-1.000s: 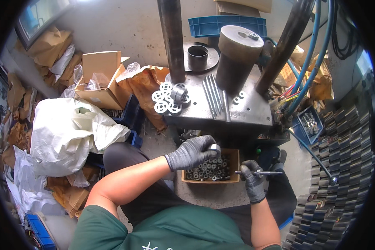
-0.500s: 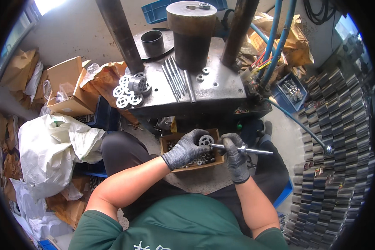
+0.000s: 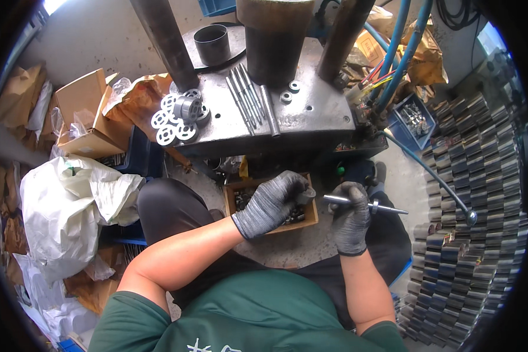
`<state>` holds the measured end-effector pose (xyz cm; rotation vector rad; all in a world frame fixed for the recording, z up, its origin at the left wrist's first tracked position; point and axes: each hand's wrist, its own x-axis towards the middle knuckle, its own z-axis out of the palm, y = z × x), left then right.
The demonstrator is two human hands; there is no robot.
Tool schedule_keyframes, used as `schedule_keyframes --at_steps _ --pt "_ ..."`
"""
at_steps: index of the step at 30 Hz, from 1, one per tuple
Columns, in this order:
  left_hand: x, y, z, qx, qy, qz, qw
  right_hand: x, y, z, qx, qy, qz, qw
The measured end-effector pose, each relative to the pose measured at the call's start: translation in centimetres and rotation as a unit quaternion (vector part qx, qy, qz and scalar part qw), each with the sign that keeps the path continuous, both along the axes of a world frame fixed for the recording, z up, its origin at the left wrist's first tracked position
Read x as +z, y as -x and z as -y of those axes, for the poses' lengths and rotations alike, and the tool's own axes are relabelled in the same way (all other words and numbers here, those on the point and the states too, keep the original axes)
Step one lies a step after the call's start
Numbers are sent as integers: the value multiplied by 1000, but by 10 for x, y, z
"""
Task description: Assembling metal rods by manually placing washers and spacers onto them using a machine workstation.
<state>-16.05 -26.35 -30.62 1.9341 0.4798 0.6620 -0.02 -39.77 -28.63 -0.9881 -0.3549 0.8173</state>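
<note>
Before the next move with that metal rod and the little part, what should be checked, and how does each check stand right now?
1. Right hand has a firm grip on the metal rod: ok, fingers wrapped round its middle.
2. Left hand holds a small metal part: ok, pinched at the fingertips over the cardboard box.
3. Part's hole lined up with the rod's near end: cannot tell, a small gap shows and the hole is hidden.
4. Both gloves on: ok.
5. Box stocked with parts: ok, dark pieces show beside the left hand.
6. Press table free of clutter: not ok, loose rods and discs lie on it.
</note>
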Motion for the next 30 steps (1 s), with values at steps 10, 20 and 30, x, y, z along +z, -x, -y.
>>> schedule_keyframes --at_steps 10,20,30 --pt "5 -2 2 -56 -65 3 996 2 5 -3 72 65 -5 995" --pt "-7 -6 0 -205 -134 50 968 -11 -3 -3 125 179 182 959" --pt "-8 -10 -2 -8 -45 -53 998 -35 8 -1 109 92 29 989"
